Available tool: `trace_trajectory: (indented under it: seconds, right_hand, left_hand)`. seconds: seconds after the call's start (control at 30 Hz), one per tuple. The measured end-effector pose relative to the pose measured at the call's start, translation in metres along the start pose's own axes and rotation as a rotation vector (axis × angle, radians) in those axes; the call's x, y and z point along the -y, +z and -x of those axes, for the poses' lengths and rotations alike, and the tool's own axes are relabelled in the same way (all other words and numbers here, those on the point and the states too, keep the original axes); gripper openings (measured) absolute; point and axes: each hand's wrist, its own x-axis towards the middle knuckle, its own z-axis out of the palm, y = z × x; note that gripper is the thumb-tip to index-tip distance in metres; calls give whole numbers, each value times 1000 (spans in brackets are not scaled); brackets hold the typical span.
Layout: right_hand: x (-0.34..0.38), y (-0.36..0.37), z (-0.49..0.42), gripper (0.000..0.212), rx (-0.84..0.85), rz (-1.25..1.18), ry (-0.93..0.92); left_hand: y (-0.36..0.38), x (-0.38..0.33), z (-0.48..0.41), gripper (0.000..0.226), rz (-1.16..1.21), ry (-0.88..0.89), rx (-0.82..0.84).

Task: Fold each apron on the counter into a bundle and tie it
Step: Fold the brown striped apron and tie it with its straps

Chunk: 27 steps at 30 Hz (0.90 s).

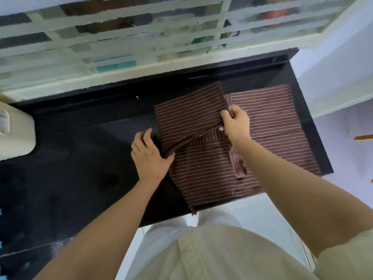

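A brown apron with thin white stripes lies spread on the black counter, reaching its right end. One flap of the apron is lifted and folded over toward the back. My right hand pinches the right edge of that flap. At the flap's lower left corner, my left hand grips the cloth with its thumb on the fold. A strap of the apron lies bunched on the cloth under my right forearm. A corner of the apron hangs over the front edge.
A cream appliance stands at the counter's left. Behind the counter runs a pale window frame with bars. The counter's right end drops off to a white floor. My light shirt fills the bottom.
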Motion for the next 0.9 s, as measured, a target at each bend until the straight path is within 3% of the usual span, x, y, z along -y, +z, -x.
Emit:
trace_trajectory:
  seconds: [0.1, 0.23, 0.47, 0.6, 0.77, 0.9]
  right_hand:
    - [-22, -32, 0, 23, -2, 71, 58]
    - [-30, -73, -17, 14, -31, 45, 2]
    - [-39, -164, -64, 17, -21, 69, -61]
    - [-69, -199, -89, 15, 17, 198, 83]
    - [-84, -216, -105, 36, 82, 255, 205]
    - [-75, -212, -110, 51, 163, 369, 158]
  left_hand:
    - [2, -24, 6, 81, 51, 158, 15]
    - [17, -61, 10, 67, 21, 225, -11]
    - [55, -132, 19, 57, -88, 81, -62]
    - [75, -165, 21, 63, -135, -36, -11]
    - [80, -177, 11, 65, -113, -48, 22]
    - [74, -188, -15, 58, -81, 47, -6]
